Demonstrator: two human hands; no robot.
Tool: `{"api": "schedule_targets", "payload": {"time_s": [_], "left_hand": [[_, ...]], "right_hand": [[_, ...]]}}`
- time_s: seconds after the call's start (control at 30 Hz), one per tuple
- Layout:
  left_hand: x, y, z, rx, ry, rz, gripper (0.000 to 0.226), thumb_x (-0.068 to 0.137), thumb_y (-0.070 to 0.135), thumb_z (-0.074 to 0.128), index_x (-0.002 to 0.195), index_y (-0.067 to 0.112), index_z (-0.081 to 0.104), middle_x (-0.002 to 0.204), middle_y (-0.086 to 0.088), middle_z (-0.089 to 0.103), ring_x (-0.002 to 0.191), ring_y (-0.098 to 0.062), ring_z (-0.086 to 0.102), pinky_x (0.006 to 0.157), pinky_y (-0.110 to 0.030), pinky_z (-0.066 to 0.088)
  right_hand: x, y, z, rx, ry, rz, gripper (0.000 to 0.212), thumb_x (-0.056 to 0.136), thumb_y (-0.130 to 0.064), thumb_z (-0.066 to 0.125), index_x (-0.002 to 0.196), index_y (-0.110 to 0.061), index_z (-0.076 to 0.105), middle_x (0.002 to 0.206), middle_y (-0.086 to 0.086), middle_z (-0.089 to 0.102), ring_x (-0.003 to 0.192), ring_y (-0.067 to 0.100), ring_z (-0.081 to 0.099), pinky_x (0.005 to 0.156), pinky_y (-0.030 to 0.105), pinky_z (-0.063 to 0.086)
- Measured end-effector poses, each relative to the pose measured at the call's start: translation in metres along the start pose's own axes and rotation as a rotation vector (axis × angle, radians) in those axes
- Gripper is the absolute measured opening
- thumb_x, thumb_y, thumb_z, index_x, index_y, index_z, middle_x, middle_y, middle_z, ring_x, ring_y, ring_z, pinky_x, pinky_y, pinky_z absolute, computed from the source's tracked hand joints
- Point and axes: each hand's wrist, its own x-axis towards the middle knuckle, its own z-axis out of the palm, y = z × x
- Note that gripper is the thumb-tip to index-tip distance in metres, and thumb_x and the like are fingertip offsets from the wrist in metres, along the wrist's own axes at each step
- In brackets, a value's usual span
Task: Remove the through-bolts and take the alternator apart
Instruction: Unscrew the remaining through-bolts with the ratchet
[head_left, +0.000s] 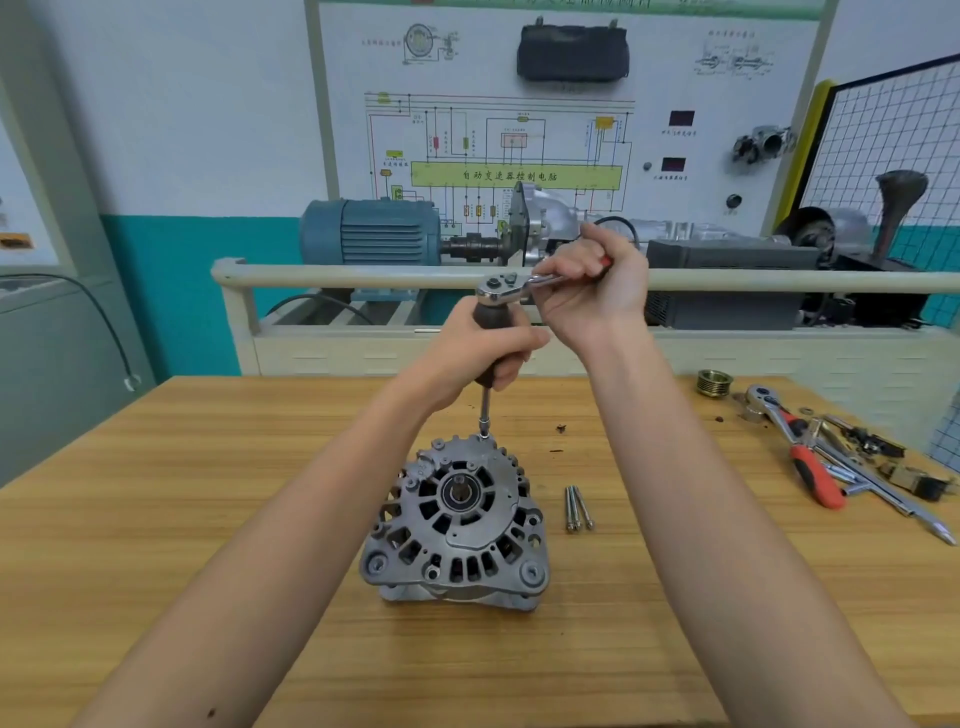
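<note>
Grey metal makes up the alternator (457, 519), which sits on a wooden table (208, 519) with its round flat face turned up. A thin driver shaft (485, 410) stands straight up from the far edge of the alternator, with its small socket tip touching the top of the housing there. The left hand (483, 353) is curled tight around the dark handle (496, 317) of that driver. On top of the dark handle sits the shiny head of a ratchet (506, 288). The right hand (592, 291) is wrapped around the ratchet's handle, with the fingers closed on it. Just to the right of the alternator, three long bolts (577, 509) lie side by side on the table, touching each other. Far off near the right edge of the table there is a pile of tools: a second ratchet with a red grip (810, 467), some long silver bars (883, 493) and small dark parts. A small ribbed pulley (715, 383) sits near the back of the table, apart from the pile. Behind the table stands a blue motor (371, 239) and a white board with a wiring drawing (498, 150).
</note>
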Motion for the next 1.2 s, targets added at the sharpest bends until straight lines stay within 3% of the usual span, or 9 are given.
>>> {"api": "schedule_targets", "payload": {"time_s": [0.1, 0.2, 0.33, 0.43, 0.57, 0.7, 0.83, 1.0, 1.2], "left_hand": [[0.002, -0.002, 0.004, -0.019, 0.089, -0.048, 0.043, 0.084, 0.000, 0.060, 0.048, 0.017, 0.043, 0.040, 0.005, 0.035, 0.034, -0.010, 0.024, 0.039, -0.017, 0.021], [0.005, -0.005, 0.011, -0.037, 0.328, -0.047, 0.041, 0.084, -0.006, 0.054, 0.051, 0.013, 0.039, 0.037, 0.006, 0.035, 0.032, -0.009, 0.024, 0.039, -0.015, 0.021], [0.008, -0.007, 0.023, -0.017, 0.655, 0.034, 0.035, 0.082, 0.000, 0.059, 0.051, 0.016, 0.051, 0.045, 0.000, 0.036, 0.047, -0.016, 0.028, 0.048, -0.025, 0.022], [0.005, -0.009, 0.026, 0.033, 0.679, 0.108, 0.056, 0.081, -0.004, 0.057, 0.036, 0.023, 0.038, 0.035, 0.016, 0.032, 0.040, -0.002, 0.025, 0.041, -0.016, 0.023], [0.002, -0.010, 0.018, 0.018, 0.578, 0.081, 0.039, 0.077, -0.002, 0.059, 0.046, 0.021, 0.049, 0.038, 0.013, 0.037, 0.040, -0.006, 0.028, 0.041, -0.019, 0.025], [-0.007, -0.009, 0.005, 0.131, 0.393, 0.122, 0.026, 0.067, 0.005, 0.062, 0.047, 0.014, 0.048, 0.035, 0.005, 0.043, 0.034, -0.016, 0.038, 0.043, -0.020, 0.034], [-0.007, -0.004, 0.002, 0.026, 0.051, 0.101, 0.025, 0.075, 0.013, 0.069, 0.054, 0.017, 0.056, 0.043, -0.002, 0.046, 0.035, -0.018, 0.038, 0.044, -0.025, 0.037], [-0.003, -0.006, 0.010, -0.086, 0.188, 0.012, 0.040, 0.079, 0.009, 0.064, 0.046, 0.020, 0.046, 0.039, 0.005, 0.040, 0.032, -0.007, 0.026, 0.038, -0.015, 0.023], [0.003, -0.008, 0.022, -0.037, 0.637, 0.001, 0.035, 0.084, 0.000, 0.054, 0.054, 0.013, 0.042, 0.044, 0.001, 0.034, 0.044, -0.014, 0.026, 0.046, -0.024, 0.020]], "right_hand": [[-0.001, 0.003, 0.002, 0.002, 0.030, -0.042, 0.054, 0.095, -0.011, 0.040, 0.041, -0.016, 0.037, 0.037, -0.006, 0.030, 0.029, 0.011, 0.031, 0.040, 0.018, 0.040], [-0.019, 0.018, -0.001, -0.064, 0.050, -0.262, 0.049, 0.095, -0.012, 0.041, 0.046, -0.015, 0.038, 0.040, -0.003, 0.031, 0.035, 0.014, 0.035, 0.047, 0.024, 0.043], [-0.054, 0.051, -0.009, -0.303, -0.117, -0.645, 0.035, 0.095, -0.005, 0.040, 0.061, -0.013, 0.040, 0.045, 0.001, 0.043, 0.047, 0.020, 0.049, 0.062, 0.032, 0.051], [-0.069, 0.069, -0.014, -0.529, -0.271, -0.856, 0.032, 0.090, 0.002, 0.039, 0.064, -0.014, 0.046, 0.052, 0.004, 0.048, 0.056, 0.021, 0.052, 0.073, 0.035, 0.050], [-0.060, 0.054, -0.010, -0.407, -0.261, -0.726, 0.043, 0.091, -0.002, 0.040, 0.050, -0.013, 0.045, 0.044, 0.001, 0.046, 0.046, 0.020, 0.051, 0.062, 0.032, 0.050], [-0.028, 0.022, -0.002, -0.123, -0.089, -0.261, 0.057, 0.097, -0.013, 0.038, 0.040, -0.017, 0.042, 0.039, -0.002, 0.032, 0.037, 0.015, 0.038, 0.050, 0.023, 0.045], [-0.003, 0.005, 0.004, 0.075, -0.038, 0.097, 0.045, 0.095, -0.014, 0.043, 0.051, -0.018, 0.034, 0.036, -0.007, 0.029, 0.029, 0.010, 0.030, 0.038, 0.017, 0.035], [-0.015, 0.014, 0.002, 0.026, 0.041, -0.130, 0.042, 0.096, -0.013, 0.042, 0.055, -0.018, 0.031, 0.038, -0.006, 0.028, 0.031, 0.010, 0.029, 0.039, 0.017, 0.037], [-0.065, 0.053, -0.009, -0.260, -0.124, -0.621, 0.033, 0.096, -0.010, 0.040, 0.063, -0.012, 0.038, 0.046, 0.003, 0.042, 0.049, 0.021, 0.047, 0.068, 0.035, 0.051]]}}
